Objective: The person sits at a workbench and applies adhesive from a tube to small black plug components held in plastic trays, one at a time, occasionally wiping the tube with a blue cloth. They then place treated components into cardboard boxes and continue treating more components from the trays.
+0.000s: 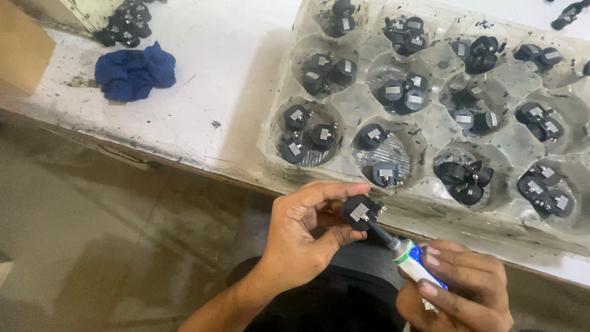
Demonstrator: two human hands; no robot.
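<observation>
**One part under the nozzle, a tray of parts waiting**

On the far left of the counter (203,92) lies a crumpled blue cloth (135,72), with a small heap of loose black parts (126,26) behind it. Your left hand (304,230) pinches one small black part (359,211) between thumb and fingers, just off the counter's near edge, its metal insert turned up toward you. Your right hand (458,286) is closed around a white and blue tube (413,261), and its dark nozzle touches the part's side.

Beyond your hands, the clear plastic tray (430,132) holds two or three similar parts in nearly every cup. You cannot tell from here which of those are treated. By the look of it, you are mid-batch: one part in hand and many in the tray that may need the same.
</observation>
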